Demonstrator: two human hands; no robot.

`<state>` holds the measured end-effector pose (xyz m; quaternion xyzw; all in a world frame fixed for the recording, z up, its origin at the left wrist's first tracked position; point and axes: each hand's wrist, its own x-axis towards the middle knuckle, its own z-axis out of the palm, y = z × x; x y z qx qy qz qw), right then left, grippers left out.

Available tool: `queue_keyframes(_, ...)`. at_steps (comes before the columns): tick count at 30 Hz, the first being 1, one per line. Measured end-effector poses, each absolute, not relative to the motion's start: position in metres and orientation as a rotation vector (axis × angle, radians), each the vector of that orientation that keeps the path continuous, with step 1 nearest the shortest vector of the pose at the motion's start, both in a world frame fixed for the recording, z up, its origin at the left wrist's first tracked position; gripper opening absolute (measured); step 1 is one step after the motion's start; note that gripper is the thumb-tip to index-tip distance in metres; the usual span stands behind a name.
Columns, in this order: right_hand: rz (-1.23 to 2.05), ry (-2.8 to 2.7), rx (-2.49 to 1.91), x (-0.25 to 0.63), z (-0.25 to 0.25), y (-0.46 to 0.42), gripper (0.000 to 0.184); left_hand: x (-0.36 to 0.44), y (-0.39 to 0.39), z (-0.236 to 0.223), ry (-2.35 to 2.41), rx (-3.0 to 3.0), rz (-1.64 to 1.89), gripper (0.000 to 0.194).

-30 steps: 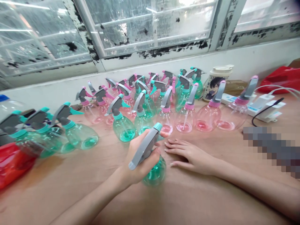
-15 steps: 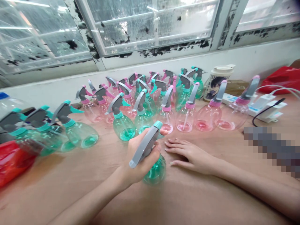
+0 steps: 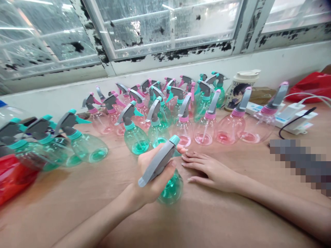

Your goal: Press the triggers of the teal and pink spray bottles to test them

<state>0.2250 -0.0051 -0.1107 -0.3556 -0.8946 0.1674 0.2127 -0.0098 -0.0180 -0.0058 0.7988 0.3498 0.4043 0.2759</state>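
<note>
In the head view, my left hand (image 3: 151,175) is wrapped round the neck and trigger of a green spray bottle (image 3: 171,189) with a grey head and teal nozzle. The nozzle points away from me, and part of the bottle is hidden behind the fingers. My right hand (image 3: 209,170) lies palm down on the wooden table (image 3: 219,220), fingers stretched out, just right of that bottle and holding nothing. Beyond the hands stand a green spray bottle (image 3: 136,139) and a pink spray bottle (image 3: 183,129).
Several more green spray bottles (image 3: 89,148) stand at the left by a red plastic bag (image 3: 15,179). Pink ones (image 3: 230,129) reach to the right, near a cup with a lid (image 3: 239,91) and a white power strip (image 3: 292,119) with cables. A window (image 3: 168,31) is behind.
The sprayer head in my left hand has tipped slightly down and to the left. The bottle's body stays in about the same spot, and my right hand has not moved.
</note>
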Motion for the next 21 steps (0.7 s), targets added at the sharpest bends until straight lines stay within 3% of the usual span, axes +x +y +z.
queue_keyframes(8, 0.471, -2.477, -0.983, 0.225, -0.111, -0.005, 0.053, -0.011, -0.019, -0.001, 0.941, 2.072, 1.042, 0.009)
queue_keyframes(16, 0.475, -2.506, -1.009, 0.225, -0.108, -0.005, 0.052, -0.004, -0.015, -0.008, 1.116, 2.063, 1.156, 0.037)
queue_keyframes(21, 0.492, -2.472, -0.992, 0.226, -0.109, -0.005, 0.050, -0.002, -0.017, -0.011, 1.125, 2.056, 1.166, 0.036)
